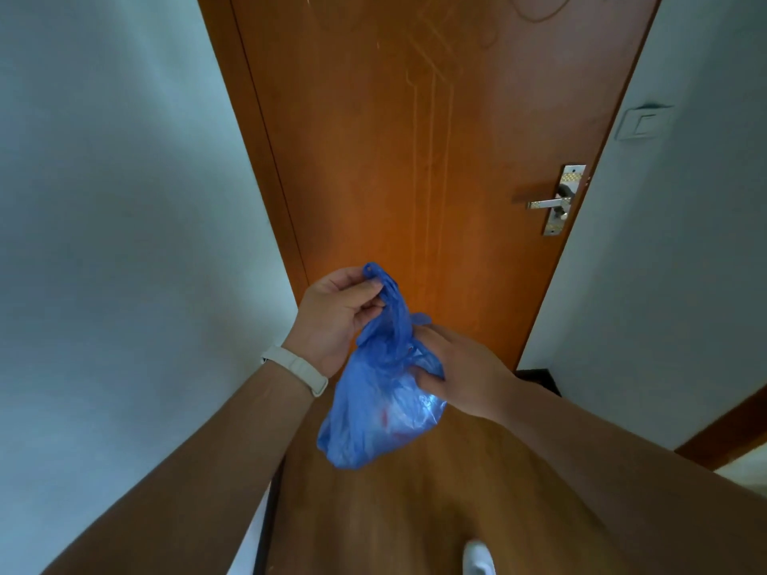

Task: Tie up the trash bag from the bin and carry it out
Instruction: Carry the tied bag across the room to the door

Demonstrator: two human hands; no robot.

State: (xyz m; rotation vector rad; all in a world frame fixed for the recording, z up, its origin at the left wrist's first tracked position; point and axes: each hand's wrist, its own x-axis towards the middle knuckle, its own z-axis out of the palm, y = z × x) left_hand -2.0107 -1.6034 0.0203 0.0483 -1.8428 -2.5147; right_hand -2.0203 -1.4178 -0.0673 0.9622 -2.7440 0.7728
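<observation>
A small blue plastic trash bag [373, 412] hangs in the air in front of a closed door. My left hand [332, 313] pinches the bag's gathered top strand and holds it up. My right hand [460, 371] grips the bag's right side just below the neck, fingers curled into the plastic. Something reddish shows faintly through the bag's lower part. A white band sits on my left wrist.
A closed orange-brown wooden door [394, 139] fills the middle, with a metal lever handle [552, 201] at its right edge. White walls stand on both sides, with a light switch [643, 122] on the right wall. A white shoe tip [477, 558] shows at the bottom.
</observation>
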